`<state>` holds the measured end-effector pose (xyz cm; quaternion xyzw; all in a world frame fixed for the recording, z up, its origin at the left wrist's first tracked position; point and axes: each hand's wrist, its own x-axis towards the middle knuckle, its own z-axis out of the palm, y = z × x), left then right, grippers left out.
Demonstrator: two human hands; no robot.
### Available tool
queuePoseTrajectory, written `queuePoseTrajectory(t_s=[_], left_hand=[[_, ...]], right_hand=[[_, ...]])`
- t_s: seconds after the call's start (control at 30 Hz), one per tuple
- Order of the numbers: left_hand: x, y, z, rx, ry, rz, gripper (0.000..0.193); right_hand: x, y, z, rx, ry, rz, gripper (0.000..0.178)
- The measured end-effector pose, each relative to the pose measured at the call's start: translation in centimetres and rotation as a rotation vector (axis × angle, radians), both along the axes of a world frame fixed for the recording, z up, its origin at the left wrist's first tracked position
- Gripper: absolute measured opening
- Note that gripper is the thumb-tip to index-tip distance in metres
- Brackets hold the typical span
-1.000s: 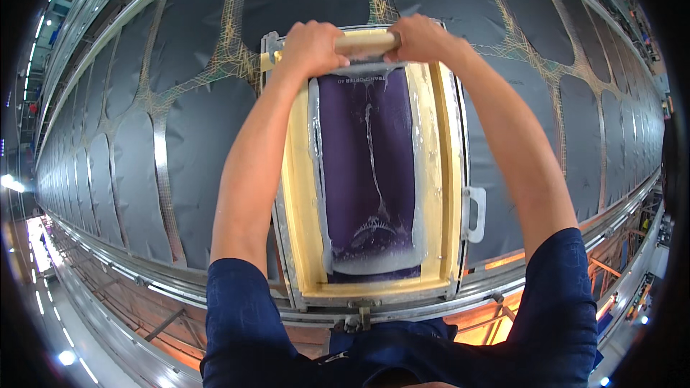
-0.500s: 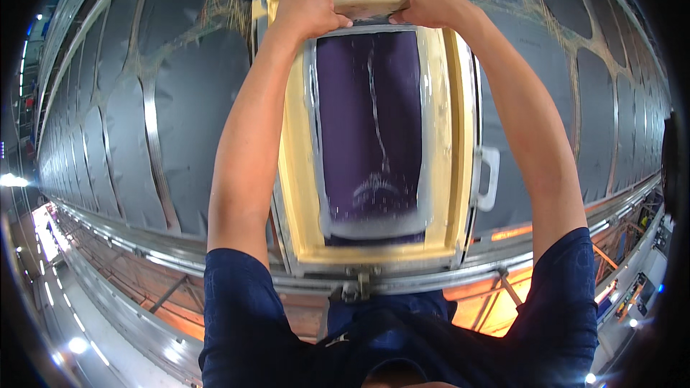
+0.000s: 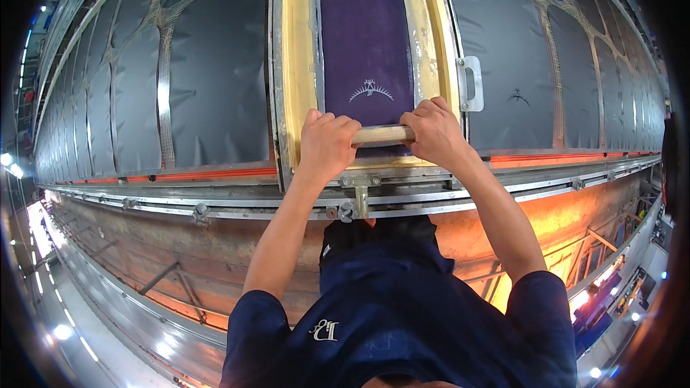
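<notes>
My left hand (image 3: pixel 329 142) and my right hand (image 3: pixel 435 133) are closed on the two ends of a squeegee (image 3: pixel 384 135) with a pale wooden handle. It lies crosswise at the near end of a printing screen (image 3: pixel 370 36), whose dark purple mesh area shows a pale arched emblem just beyond the squeegee. The squeegee's blade is hidden below the handle. Around the mesh runs a yellowish screen frame (image 3: pixel 293 86), with whitish wet-looking smears along the mesh's sides.
Dark grey fabric panels (image 3: pixel 215 93) lie on the long table to both sides; one at right bears a small dark emblem (image 3: pixel 517 96). A pale metal handle (image 3: pixel 471 84) juts from the frame's right side. A metal rail (image 3: pixel 431 205) runs along the near edge, with an orange glow below.
Both hands have drawn the squeegee from the screen's far end to its near end. The pale streak down the mesh is gone, and the emblem shows clearly. The view has shifted toward my body.
</notes>
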<state>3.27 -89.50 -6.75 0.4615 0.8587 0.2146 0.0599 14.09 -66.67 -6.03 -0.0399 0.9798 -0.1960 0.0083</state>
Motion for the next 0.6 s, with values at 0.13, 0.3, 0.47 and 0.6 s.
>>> queuePoseTrajectory(t_s=[0.13, 0.3, 0.47, 0.6], left_hand=[[-1.0, 0.4, 0.8, -0.131, -0.046, -0.054, 0.019], [-10.1, 5.5, 2.1, -0.244, -0.037, -0.082, 0.021], [-26.5, 15.2, 2.7, -0.261, 0.105, -0.047, 0.021], [-35.9, 20.3, 2.1, -0.280, 0.126, -0.004, 0.047]], right_hand=[[-1.0, 0.5, 1.1, 0.016, -0.130, 0.007, 0.024], [-9.7, 5.5, 1.4, 0.081, -0.146, 0.038, 0.026], [-26.0, 14.8, 1.7, 0.147, -0.122, -0.029, 0.028], [-35.6, 19.2, 1.7, 0.105, -0.166, -0.070, 0.035]])
